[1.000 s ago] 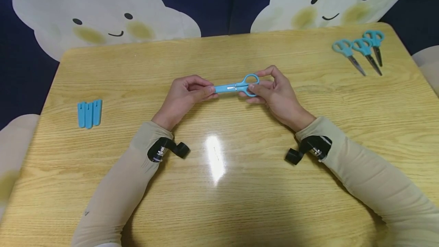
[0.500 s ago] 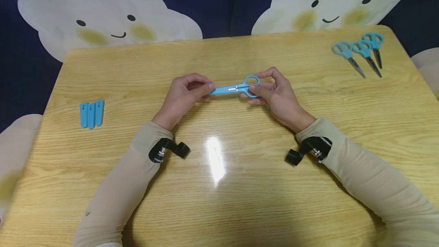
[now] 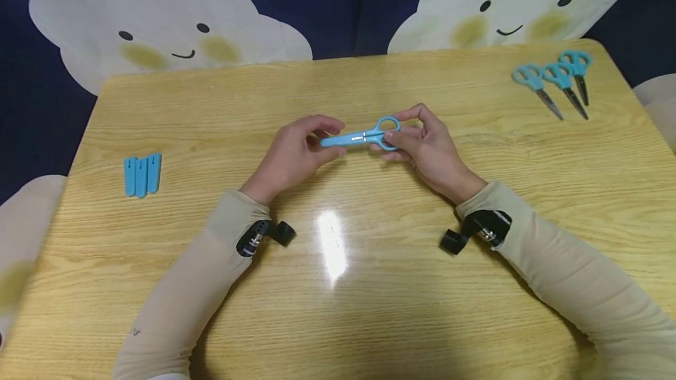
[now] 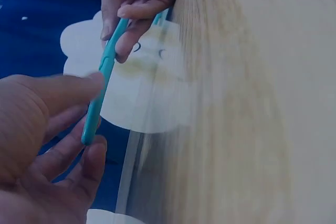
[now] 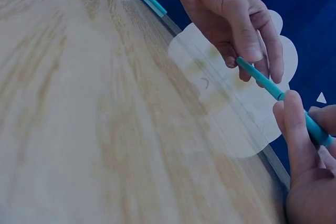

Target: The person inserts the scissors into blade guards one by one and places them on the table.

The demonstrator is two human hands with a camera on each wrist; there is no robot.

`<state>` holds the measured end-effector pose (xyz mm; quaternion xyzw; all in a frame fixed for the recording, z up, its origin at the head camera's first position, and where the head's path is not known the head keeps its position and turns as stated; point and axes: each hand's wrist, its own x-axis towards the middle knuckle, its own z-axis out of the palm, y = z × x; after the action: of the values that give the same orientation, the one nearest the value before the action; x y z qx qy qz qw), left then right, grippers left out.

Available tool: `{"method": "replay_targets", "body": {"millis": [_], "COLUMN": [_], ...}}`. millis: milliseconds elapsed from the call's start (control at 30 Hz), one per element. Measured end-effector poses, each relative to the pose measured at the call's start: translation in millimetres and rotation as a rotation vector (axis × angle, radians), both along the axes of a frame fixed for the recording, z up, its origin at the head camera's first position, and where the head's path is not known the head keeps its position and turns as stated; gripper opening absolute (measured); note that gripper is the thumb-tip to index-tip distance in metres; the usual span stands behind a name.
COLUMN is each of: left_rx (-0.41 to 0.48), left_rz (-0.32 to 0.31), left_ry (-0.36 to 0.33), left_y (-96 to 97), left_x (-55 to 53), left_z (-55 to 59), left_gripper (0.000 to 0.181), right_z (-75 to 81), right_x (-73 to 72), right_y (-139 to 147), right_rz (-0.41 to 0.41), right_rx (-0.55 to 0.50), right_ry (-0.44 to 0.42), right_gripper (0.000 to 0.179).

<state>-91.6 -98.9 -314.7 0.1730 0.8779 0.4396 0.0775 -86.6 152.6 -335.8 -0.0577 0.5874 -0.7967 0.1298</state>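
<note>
A pair of scissors with light-blue handles has its blades covered by a light-blue blade cover. My right hand holds the scissors by the handle loops, thumb on the near loop and fingers behind. About the tip of the cover is my left hand, its thumb and fingers spread apart on either side. In the left wrist view the left thumb overlaps the cover; contact is hard to tell. From the right wrist view, the cover points toward the left hand.
On the left of the wooden table lie several loose light-blue blade covers side by side. Bare-bladed scissors with blue handles lie at the far right corner. A cloud-patterned cloth hangs behind the table.
My left hand first pinched the cover's end, then slid outward to its tip. Now its thumb and fingers have spread and it has moved right along the cover. The right hand barely moved.
</note>
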Motion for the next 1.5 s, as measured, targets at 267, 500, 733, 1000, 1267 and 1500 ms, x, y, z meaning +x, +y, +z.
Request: {"method": "replay_targets", "body": {"millis": [267,500,733,1000,1267,1500], "left_rx": [-0.039,-0.068,-0.101,-0.123,-0.130,-0.133], "left_rz": [-0.007,0.018,0.039,0.056,0.079,0.066], "left_ry": [0.041,0.039,0.007,-0.006,-0.013,-0.029], "left_y": [0.4,-5.2,-9.7,-12.4,-14.9,-20.3], "left_x": [1.5,-0.8,-4.9,-8.1,-11.9,-17.8], "left_z": [0.0,-0.4,-1.3,-1.5,-7.1,-5.1], "left_gripper": [0.034,0.028,0.026,0.026,0.027,0.026], "right_z": [0.2,0.3,1.7,3.6,3.4,9.9], "right_x": [-1.1,-1.5,-4.7,-13.4,-23.5,-32.2], "right_y": [-1.5,-1.9,3.0,3.3,0.5,-2.1], "right_rz": [-0.001,-0.028,-0.070,-0.072,-0.026,0.022], "right_rx": [0.031,0.242,0.414,0.506,0.687,0.835], "right_ry": [-0.020,-0.001,0.038,0.045,0.069,0.087], "right_gripper": [0.030,0.036,0.040,0.038,0.039,0.040]}}
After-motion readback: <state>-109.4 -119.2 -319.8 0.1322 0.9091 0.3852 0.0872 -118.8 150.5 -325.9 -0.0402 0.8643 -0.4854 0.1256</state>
